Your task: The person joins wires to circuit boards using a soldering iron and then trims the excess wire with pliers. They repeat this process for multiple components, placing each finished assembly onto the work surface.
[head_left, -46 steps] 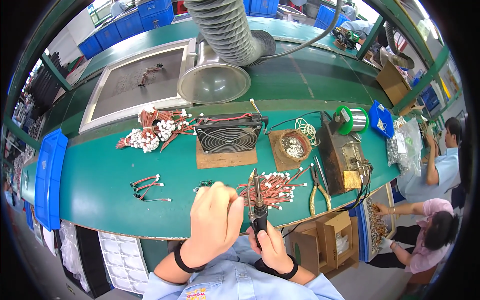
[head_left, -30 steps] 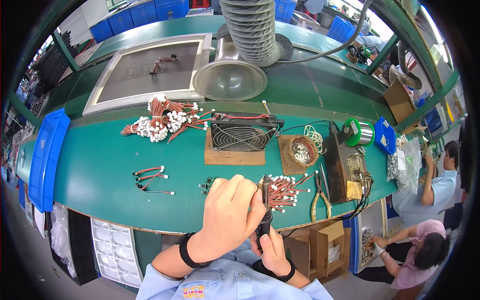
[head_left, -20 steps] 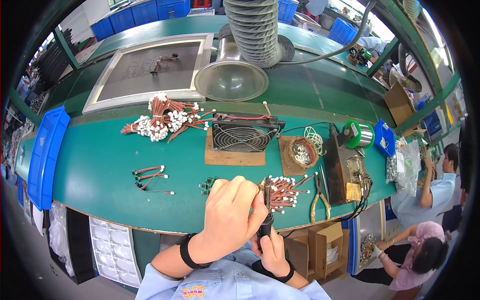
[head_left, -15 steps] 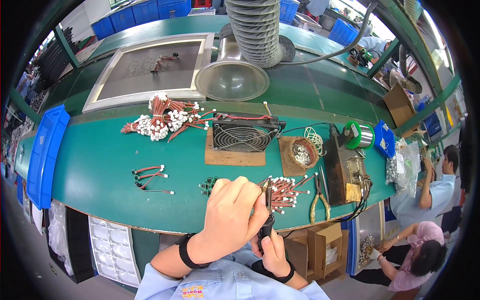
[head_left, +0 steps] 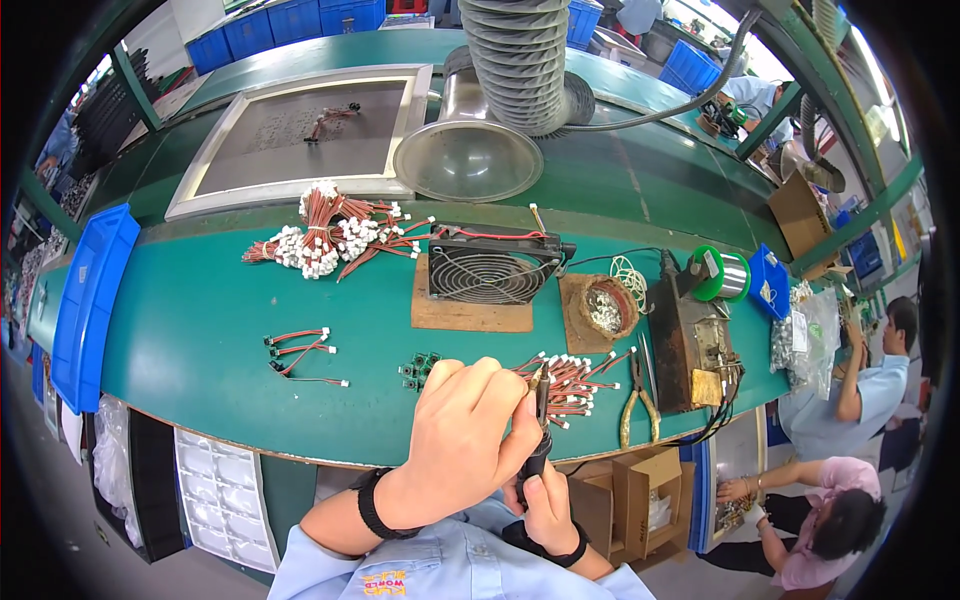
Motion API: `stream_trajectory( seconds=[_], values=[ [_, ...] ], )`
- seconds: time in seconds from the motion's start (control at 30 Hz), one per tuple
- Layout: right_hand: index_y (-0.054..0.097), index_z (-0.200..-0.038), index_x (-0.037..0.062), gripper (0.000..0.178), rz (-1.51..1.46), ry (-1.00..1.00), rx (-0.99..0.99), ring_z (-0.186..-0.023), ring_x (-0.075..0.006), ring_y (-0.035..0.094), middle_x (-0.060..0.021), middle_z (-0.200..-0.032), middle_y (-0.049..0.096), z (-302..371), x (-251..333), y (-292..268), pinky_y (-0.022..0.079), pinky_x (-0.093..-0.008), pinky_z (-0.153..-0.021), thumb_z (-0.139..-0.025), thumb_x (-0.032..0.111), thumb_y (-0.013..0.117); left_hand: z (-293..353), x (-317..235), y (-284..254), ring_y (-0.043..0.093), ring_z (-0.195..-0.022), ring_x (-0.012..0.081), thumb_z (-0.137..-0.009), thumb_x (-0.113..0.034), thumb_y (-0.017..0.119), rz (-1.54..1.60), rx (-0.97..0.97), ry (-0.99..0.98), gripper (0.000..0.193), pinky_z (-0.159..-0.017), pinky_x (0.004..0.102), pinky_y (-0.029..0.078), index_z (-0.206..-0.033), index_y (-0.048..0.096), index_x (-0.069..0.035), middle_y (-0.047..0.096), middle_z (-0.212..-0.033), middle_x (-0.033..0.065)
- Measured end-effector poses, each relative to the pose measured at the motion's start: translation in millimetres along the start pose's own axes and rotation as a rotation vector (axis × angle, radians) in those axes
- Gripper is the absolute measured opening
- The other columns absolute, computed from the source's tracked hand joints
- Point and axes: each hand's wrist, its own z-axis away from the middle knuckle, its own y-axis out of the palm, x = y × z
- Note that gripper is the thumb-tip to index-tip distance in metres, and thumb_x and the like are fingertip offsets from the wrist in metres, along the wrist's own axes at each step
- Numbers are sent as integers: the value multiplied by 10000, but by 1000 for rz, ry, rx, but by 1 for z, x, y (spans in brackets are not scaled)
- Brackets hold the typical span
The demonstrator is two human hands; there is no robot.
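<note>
My right hand point(head_left: 546, 505) is wrapped around the black handle of a soldering iron point(head_left: 536, 458), its metal end pointing up, away from me. My left hand point(head_left: 465, 425) is closed in a pinch beside the iron's metal end. Whatever sits between those fingertips is too small and hidden to name. Just beyond the left knuckles lie several small green circuit boards point(head_left: 415, 371). A heap of short red-brown wires with white connectors point(head_left: 572, 385) spreads to the right of the iron. Farther left on the green bench, a few wires with small dark parts on their ends point(head_left: 300, 352) lie apart.
A black fan point(head_left: 490, 272) stands ahead, next to a round solder-scrap dish point(head_left: 604, 310). Pliers point(head_left: 638, 405), a soldering station point(head_left: 690, 345) and a solder spool point(head_left: 722, 274) are at right. Bundled wires point(head_left: 325, 235), a blue tray point(head_left: 92, 310) and an extraction hood point(head_left: 468, 162) surround the work area.
Both hands and the soldering iron keep nearly the same pose, with only a slight shift. At lower right, a co-worker in pink has moved an arm over the tray there.
</note>
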Motion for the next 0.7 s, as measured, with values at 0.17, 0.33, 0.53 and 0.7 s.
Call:
stream_trajectory(
  seconds=[0.17, 0.33, 0.53, 0.7],
  values=[
    [498, -976, -31, 299, 0, -9, -2, -486, -80, 420, -21, -613, 504, -1, 0, 1, 347, -229, -472, -935, 241, 381, 1, 2, 0, 389, -553, 233, -718, -15, 612, -11, -13, 15, 106, -555, 342, 318, -751, 515, -39, 440, -631, 63],
    [497, -982, -26, 293, 14, -44, -35, -488, -79, 420, -20, -609, 500, -1, 0, 0, 342, -228, -470, -938, 237, 375, 0, -3, -2, 388, -558, 235, -719, -46, 635, -57, -11, 3, 121, -556, 343, 319, -754, 520, -38, 443, -632, 66],
    [495, -973, -16, 242, 27, -38, -114, -489, -81, 424, -21, -607, 504, -4, 2, 1, 341, -228, -465, -938, 193, 378, 23, -10, -5, 414, -541, 247, -722, -81, 653, -70, 100, -1, 140, -553, 345, 333, -724, 520, -37, 451, -625, 72],
    [487, -952, -16, 166, 203, -149, -192, -487, -126, 470, -57, -609, 524, -7, 5, 1, 370, -257, -465, -917, 126, 410, 39, -14, 9, 439, -524, 262, -728, -77, 647, -71, 168, -23, 152, -538, 348, 346, -684, 506, -41, 449, -613, 81]
  ],
)
